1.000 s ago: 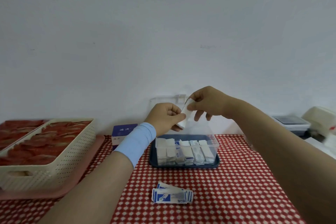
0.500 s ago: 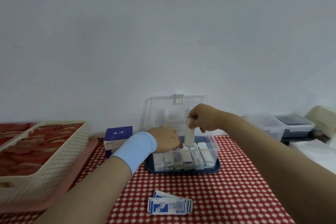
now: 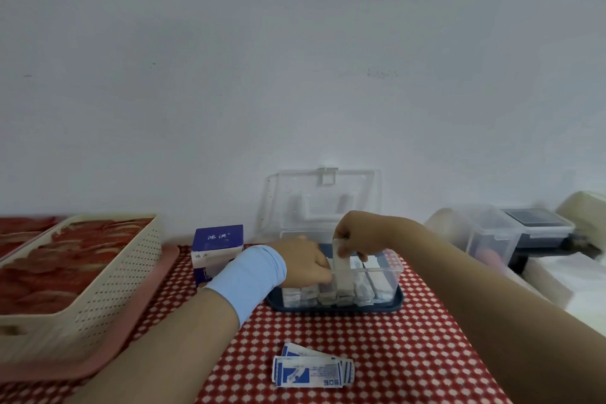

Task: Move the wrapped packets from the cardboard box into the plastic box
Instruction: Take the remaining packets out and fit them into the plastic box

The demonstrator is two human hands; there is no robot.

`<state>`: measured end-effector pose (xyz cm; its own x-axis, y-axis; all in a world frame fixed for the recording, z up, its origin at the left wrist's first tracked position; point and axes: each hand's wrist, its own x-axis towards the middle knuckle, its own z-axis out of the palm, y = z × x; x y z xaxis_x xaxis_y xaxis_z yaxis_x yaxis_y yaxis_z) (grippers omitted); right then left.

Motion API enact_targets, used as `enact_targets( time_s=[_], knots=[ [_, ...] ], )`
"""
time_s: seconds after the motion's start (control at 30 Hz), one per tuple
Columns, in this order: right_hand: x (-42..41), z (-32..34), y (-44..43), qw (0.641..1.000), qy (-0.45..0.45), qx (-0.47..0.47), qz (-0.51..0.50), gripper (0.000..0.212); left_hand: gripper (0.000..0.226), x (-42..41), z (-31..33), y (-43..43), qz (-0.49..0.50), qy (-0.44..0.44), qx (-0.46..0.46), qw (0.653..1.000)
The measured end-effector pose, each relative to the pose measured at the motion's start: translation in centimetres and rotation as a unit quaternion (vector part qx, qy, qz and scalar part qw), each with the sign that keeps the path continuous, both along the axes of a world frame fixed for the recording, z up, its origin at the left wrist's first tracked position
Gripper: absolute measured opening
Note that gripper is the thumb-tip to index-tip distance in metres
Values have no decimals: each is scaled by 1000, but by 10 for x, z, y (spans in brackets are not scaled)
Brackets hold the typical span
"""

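The right hand (image 3: 360, 233) pinches an upright wrapped packet (image 3: 341, 267) by its top, inside the plastic box (image 3: 392, 267). The left hand (image 3: 305, 261) reaches in beside it; I cannot tell its grip.

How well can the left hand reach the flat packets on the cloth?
Probably yes: the flat packets lie uncovered on the cloth, nearer the person than the plastic box where the left hand sits; drawing it back should do.

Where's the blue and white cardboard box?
In the head view, left of centre, the blue and white cardboard box stands between the cream perforated basket and the clear plastic box.
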<state>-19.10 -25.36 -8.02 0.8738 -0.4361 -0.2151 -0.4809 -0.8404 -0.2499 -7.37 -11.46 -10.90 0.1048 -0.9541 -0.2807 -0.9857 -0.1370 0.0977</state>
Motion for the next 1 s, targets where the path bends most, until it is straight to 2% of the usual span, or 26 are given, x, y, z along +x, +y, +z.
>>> enact_targets(
  time_s=[0.1,0.27,0.4,0.6,0.73,0.9,1.0],
  knots=[
    [3,-9,1,1000,10,-2,-5,6,58,-1,0,1,19,19,-4,1000],
    [7,-21,3,998,14,-54,-23,32,57,-4,0,1,19,1,-14,1000],
    [8,-27,5,993,11,-115,-16,26,49,-9,1,1,25,25,-50,998],
    [6,-26,8,988,27,-150,-33,33,48,-11,-2,1,19,-2,-25,1000],
    [1,-10,4,988,-9,-142,-57,33,43,-18,14,9,17,42,-104,994],
    [-10,3,5,983,-103,-143,-57,26,24,-24,32,33,32,113,-257,959],
    [-23,12,21,978,-170,-112,-54,15,15,-30,40,52,63,138,-285,947]
  ],
)
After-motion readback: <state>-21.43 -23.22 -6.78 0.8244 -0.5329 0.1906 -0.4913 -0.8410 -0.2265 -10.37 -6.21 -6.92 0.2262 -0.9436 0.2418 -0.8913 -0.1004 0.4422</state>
